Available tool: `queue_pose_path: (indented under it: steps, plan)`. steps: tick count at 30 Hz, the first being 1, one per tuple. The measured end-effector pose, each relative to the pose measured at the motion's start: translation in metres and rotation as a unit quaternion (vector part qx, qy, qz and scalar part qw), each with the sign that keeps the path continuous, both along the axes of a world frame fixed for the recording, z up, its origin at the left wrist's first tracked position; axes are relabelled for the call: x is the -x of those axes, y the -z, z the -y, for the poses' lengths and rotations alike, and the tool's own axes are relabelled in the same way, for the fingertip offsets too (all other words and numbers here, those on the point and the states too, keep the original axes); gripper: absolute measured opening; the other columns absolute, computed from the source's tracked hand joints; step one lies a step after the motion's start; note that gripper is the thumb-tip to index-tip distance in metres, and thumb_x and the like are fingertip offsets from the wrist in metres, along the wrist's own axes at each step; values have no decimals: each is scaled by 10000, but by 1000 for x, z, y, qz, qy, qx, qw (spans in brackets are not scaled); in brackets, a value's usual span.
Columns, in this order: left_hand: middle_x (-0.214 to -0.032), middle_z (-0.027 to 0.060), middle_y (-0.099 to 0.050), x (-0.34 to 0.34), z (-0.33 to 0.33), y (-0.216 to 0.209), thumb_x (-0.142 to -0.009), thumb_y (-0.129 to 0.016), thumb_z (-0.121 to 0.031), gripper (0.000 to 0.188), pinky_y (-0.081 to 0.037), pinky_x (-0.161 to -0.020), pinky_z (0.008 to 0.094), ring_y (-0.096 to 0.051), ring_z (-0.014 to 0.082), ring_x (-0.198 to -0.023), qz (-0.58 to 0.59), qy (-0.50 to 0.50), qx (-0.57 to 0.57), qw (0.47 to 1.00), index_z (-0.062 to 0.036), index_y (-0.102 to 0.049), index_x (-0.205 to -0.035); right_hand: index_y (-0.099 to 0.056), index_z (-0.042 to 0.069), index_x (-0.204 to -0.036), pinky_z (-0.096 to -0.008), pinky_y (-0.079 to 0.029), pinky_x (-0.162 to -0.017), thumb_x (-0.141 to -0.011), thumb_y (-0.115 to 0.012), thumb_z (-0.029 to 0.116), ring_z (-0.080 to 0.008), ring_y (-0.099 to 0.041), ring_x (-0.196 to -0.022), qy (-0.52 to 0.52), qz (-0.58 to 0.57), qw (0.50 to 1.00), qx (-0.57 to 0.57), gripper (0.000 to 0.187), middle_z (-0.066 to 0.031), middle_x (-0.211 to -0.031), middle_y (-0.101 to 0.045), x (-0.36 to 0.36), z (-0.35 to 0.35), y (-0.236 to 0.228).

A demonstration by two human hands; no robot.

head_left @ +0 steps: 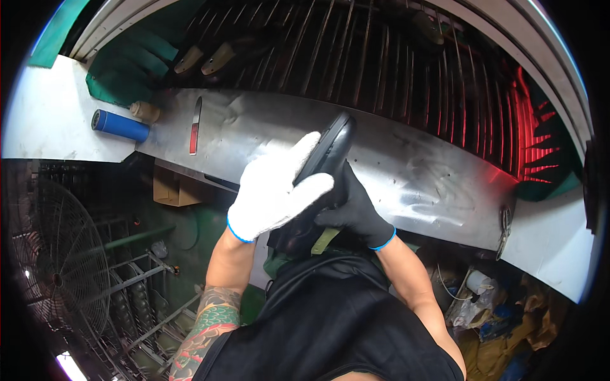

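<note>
A black shoe [340,136] is held between my two hands, its toe tilted up and away over the metal ledge. My left hand [273,184], in a white knit glove, grips its left side, fingers along the sole edge and thumb across the middle. From the right, my right hand [362,213], in a dark grey glove, is closed around the lower part of the shoe; some of its fingers are hidden behind it. A yellow-green piece [325,241] shows at the shoe's near end, probably part of a last.
Across the metal ledge [419,171] lies a red-handled knife [194,130]; a blue cylinder [121,126] and tan roll [145,112] sit left. Beyond are metal rods bearing shoes on lasts [219,58], glowing red at right [526,127]. A large fan [57,273] stands lower left.
</note>
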State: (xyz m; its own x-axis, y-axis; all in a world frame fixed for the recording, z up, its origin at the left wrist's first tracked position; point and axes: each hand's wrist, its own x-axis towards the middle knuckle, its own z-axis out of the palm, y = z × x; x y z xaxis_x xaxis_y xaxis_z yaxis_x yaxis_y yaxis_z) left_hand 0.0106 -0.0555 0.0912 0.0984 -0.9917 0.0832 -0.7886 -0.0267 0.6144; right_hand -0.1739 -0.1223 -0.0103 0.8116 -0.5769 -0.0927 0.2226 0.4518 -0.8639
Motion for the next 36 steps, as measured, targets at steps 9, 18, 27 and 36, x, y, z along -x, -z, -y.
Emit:
queue_pose_path:
  steps: [9,18,27,36]
  plan:
    - [-712,148,-648,10,-3,-5,-833,-851,-389,784,-510,-690,416,-594,298,-650,113,25,124,986,16,-595,-1453,-252,60,-1651,-367,-440,-1152,-704,-894,56,-229,-519,-1381,16,-31,999,4,1144,-103,-1517,-515,6,5,-4]
    - [-988,186,-714,-3,-14,40,-872,-822,-242,687,-536,-798,349,-669,276,-835,-151,27,66,986,54,-573,-1439,-261,56,-1643,-363,-434,-1142,-735,-854,29,-223,-507,-1384,10,19,994,-103,1086,-89,-1517,-506,6,6,-22]
    - [-1093,247,-725,16,-16,9,-917,-768,-206,529,-552,-773,470,-680,392,-824,153,-10,173,973,76,-628,-1343,-251,44,-1651,-407,-357,-1224,-728,-889,78,-256,-458,-1448,39,38,998,-39,1123,-115,-1581,-457,6,16,-28]
    - [-1102,220,-736,18,-1,-17,-912,-795,-203,700,-575,-903,397,-730,323,-1004,-20,-106,84,991,30,-494,-1499,-244,-4,-1646,-402,-463,-1134,-815,-881,179,-285,-565,-1353,108,-102,966,213,1063,-186,-1498,-542,-1,3,-58]
